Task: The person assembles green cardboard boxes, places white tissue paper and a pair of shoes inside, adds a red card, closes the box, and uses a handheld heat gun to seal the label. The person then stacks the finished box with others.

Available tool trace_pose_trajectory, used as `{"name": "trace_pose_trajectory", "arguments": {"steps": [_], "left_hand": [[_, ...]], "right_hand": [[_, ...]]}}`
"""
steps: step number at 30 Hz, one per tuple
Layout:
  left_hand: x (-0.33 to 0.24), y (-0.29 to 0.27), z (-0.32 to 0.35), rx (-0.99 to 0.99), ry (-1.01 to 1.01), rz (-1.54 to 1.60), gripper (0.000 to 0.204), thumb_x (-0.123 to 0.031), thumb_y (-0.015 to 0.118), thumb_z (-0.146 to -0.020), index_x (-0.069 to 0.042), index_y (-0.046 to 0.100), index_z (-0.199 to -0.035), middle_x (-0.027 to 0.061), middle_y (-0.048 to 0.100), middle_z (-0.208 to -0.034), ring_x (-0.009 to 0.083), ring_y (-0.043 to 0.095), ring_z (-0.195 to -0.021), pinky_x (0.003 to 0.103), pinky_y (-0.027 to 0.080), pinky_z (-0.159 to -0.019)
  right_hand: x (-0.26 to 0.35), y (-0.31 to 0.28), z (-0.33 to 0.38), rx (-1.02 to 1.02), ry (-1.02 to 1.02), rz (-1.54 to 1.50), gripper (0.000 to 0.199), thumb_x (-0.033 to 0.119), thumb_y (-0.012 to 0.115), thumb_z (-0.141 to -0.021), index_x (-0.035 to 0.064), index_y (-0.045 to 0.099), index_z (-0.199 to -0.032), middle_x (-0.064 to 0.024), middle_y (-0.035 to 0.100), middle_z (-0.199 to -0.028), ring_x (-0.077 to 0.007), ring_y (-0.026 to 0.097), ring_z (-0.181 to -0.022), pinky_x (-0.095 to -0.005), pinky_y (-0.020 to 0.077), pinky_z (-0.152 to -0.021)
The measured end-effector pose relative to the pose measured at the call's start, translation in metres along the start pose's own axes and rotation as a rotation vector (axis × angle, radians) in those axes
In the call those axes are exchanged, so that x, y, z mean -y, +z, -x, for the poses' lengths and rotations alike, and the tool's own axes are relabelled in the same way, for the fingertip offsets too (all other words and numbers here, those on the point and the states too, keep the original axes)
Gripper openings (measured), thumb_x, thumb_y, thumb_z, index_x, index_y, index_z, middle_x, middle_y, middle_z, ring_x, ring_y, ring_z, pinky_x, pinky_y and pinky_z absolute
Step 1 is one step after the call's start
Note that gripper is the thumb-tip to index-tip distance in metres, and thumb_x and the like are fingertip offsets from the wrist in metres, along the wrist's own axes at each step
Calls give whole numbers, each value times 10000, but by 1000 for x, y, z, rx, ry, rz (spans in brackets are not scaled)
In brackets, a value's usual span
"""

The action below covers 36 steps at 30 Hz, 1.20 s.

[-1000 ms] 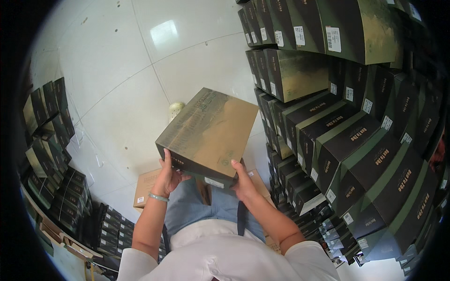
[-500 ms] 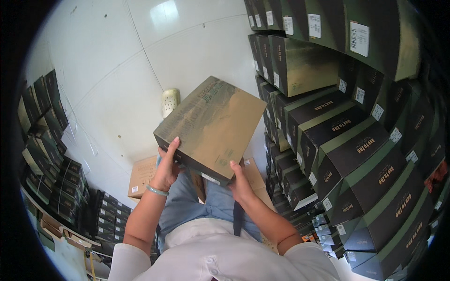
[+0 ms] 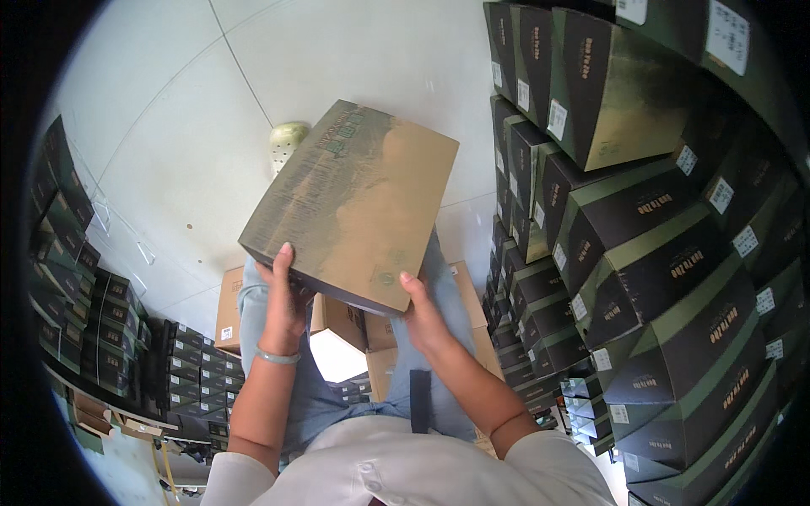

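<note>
Left hand (image 3: 285, 297), right hand (image 3: 423, 317) and shoe (image 3: 285, 142) were partly hidden at edges of a box (image 3: 363, 211), labels (image 3: 558, 120) were unreadable

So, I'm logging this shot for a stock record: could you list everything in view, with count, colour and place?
held box: one, olive and gold-tan, in both hands
boxes on the right: many, black and green, stacked
boxes on the left: many, dark, stacked
cardboard boxes: several, brown, around the jeans
shoe: one, pale yellow-green, beyond the held box
floor: one, whitish, ahead
jeans: one pair, light blue, below
strap: one, dark, over the jeans
shirt: one, white, bottom
bracelet: one, pale, left wrist
left hand: one, bare, box's near edge
right hand: one, bare, near-right corner
</note>
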<state>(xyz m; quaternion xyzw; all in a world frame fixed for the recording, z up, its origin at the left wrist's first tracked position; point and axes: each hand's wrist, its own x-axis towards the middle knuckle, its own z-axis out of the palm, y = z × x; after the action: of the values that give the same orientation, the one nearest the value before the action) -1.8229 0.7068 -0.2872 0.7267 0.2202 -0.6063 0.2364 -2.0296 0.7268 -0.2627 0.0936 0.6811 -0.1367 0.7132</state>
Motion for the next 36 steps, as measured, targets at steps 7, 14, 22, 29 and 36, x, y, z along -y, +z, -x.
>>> {"name": "trace_pose_trajectory", "arguments": {"steps": [7, 14, 22, 29, 36], "left_hand": [[-4, -5, -26, -78, -23, -135, 827, -603, 621, -811, -201, 230, -1418, 160, 357, -1417, 344, 434, -1264, 520, 430, -943], [-1, -6, -27, -64, 65, -147, 806, -569, 585, -847, -263, 187, -1479, 121, 326, -1471, 312, 409, -1304, 515, 393, -988], [11, -50, 0, 185, 255, -123, 893, -483, 680, -804, -58, 255, -1465, 122, 388, -1432, 286, 395, -1319, 446, 369, -1045], [-11, -22, 55, 529, 369, -438, 999, -610, 771, -697, 11, 392, -1382, 127, 474, -1354, 262, 486, -1229, 419, 413, -1016], [-43, 100, 59, 780, 537, -367, 1090, -412, 786, -742, -26, 93, -1490, 183, 397, -1384, 289, 427, -1268, 409, 379, -1044]], "right_hand": [[-12, 7, -30, 84, 133, -200, 789, 427, 595, -886, 95, 222, -1497, -114, 334, -1449, -235, 313, -1344, -401, 278, -1100], [-21, 2, -31, 105, 64, -176, 823, 415, 599, -875, 91, 176, -1503, -119, 287, -1477, -244, 288, -1365, -410, 265, -1111], [-58, -45, 16, 216, 107, -32, 813, 284, 647, -791, 50, 256, -1464, -123, 381, -1421, -235, 354, -1329, -414, 311, -1089], [-9, -77, 77, 262, -110, -143, 849, 144, 754, -597, 60, 429, -1377, -98, 510, -1338, -255, 467, -1257, -407, 394, -1037], [48, -96, 76, 214, -448, -401, 886, 104, 727, -565, 69, 423, -1397, -98, 525, -1332, -294, 486, -1255, -435, 419, -1031]]}}
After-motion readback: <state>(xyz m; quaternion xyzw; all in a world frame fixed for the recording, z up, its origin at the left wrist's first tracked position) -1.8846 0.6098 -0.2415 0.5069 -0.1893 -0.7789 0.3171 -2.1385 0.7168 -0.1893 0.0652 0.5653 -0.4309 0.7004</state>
